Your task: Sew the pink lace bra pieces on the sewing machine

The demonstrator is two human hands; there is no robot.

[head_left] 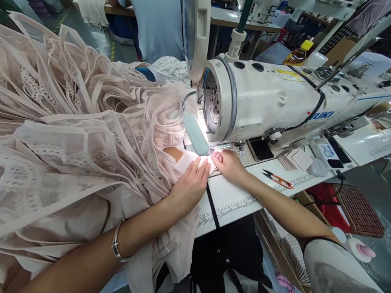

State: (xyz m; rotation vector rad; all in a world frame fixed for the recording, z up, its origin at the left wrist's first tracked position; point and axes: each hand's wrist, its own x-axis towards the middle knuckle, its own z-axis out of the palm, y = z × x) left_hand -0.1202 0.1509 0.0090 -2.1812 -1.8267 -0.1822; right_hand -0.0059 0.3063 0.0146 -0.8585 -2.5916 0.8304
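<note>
Pale pink fabric [182, 163] lies under the lit needle area of a white sewing machine [259, 97]. My left hand [191, 185] rests flat on it, fingers stretched toward the needle. Beside it my right hand [229, 165] has its fingers curled, pinching the fabric's edge close to the needle. A pale green lamp head [196, 133] hangs just above my fingertips and hides the needle. A big heap of lace-trimmed pink garment pieces [100, 150] spreads to the left and drapes under my left forearm.
Orange-handled thread snips [277, 179] lie on the white table near its printed ruler [238, 205]. A dark phone [259, 149] sits by the machine's base. An oil bottle [299, 53] stands behind the machine. A person in blue [157, 30] is across the table.
</note>
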